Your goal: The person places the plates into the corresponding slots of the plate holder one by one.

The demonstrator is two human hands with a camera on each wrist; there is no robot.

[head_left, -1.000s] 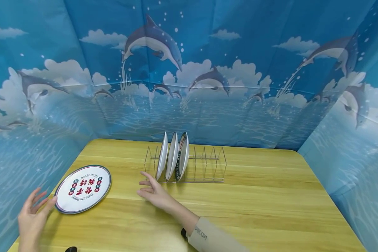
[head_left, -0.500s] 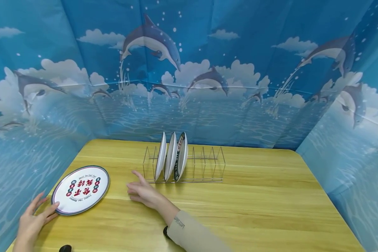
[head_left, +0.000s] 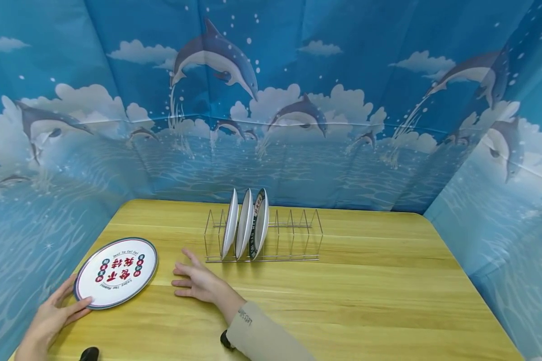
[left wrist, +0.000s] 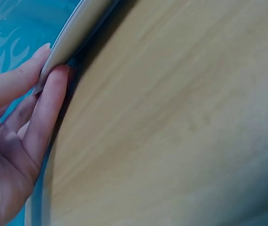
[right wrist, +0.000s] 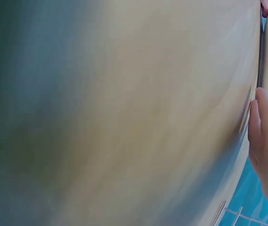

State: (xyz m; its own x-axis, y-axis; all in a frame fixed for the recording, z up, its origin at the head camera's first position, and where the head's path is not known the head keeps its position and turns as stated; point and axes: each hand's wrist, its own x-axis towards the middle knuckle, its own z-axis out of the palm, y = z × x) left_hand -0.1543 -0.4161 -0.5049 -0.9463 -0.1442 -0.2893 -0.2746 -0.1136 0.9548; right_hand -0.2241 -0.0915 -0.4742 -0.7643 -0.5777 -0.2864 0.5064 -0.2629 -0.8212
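Metal rack (head_left: 293,259) holds three plates (head_left: 244,225); left hand (head_left: 53,317) pinches white plate (head_left: 116,273).

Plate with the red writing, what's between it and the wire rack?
Head view: yellow tabletop and part of the right grip, between plate and rack.

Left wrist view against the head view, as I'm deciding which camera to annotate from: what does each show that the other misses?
Only the left wrist view: the palm side of the left hand, and the edge of the held plate close up and side-on.

Only the head view: that plate's printed face, the wire rack with three standing plates, the right hand and the dolphins.

Both: the left hand pinching the plate's rim, the wooden tabletop and the blue backdrop.
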